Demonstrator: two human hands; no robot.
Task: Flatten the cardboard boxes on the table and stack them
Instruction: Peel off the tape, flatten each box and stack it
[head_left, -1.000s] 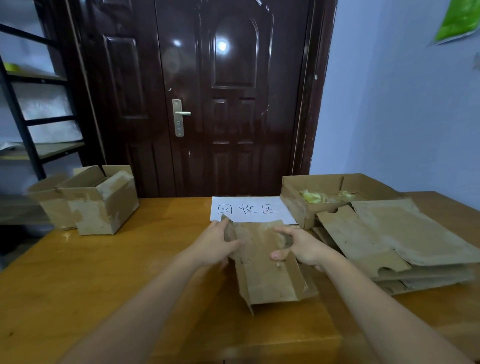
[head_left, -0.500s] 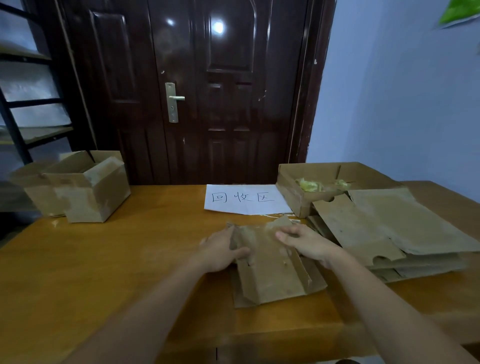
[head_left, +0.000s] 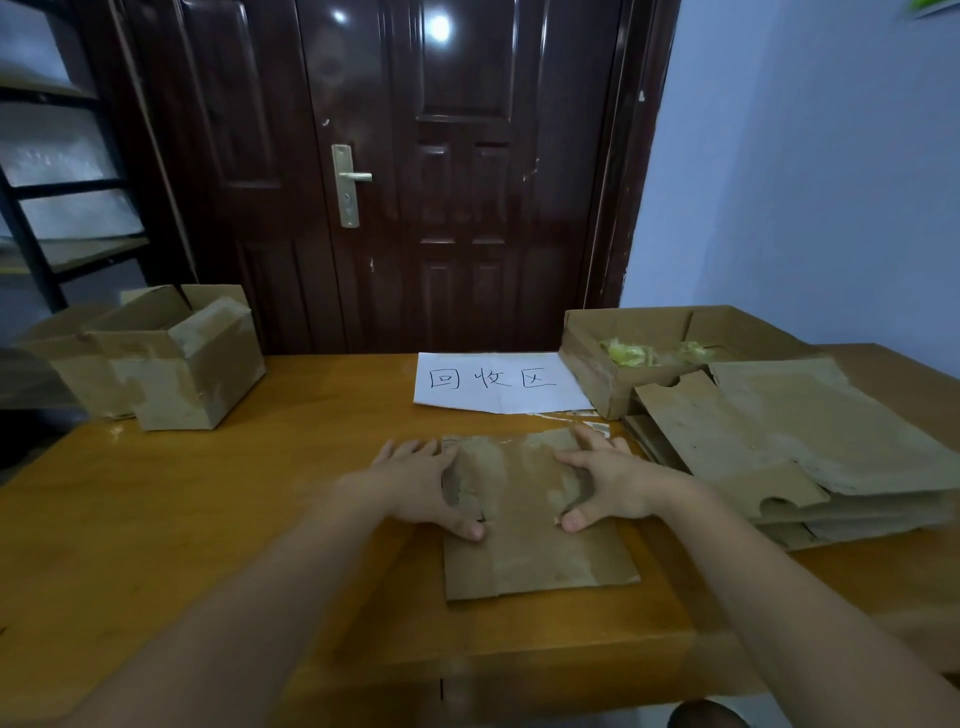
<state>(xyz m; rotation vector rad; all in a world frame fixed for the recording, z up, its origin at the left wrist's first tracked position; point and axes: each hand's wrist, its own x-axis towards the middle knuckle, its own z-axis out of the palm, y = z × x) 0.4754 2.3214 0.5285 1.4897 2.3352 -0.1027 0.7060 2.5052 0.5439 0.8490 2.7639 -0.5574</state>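
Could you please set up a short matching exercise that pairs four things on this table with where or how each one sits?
Things
1. flattened box
2. upright boxes
3. paper sign
4. stack of flattened cardboard

Places or states
A. at the table's right side, layered flat
B. at the table's far left, not yet collapsed
C. lying flat under both hands, left hand and right hand
D. at the far edge in front of the door, with handwritten characters

Pairs: 1-C, 2-B, 3-D, 4-A
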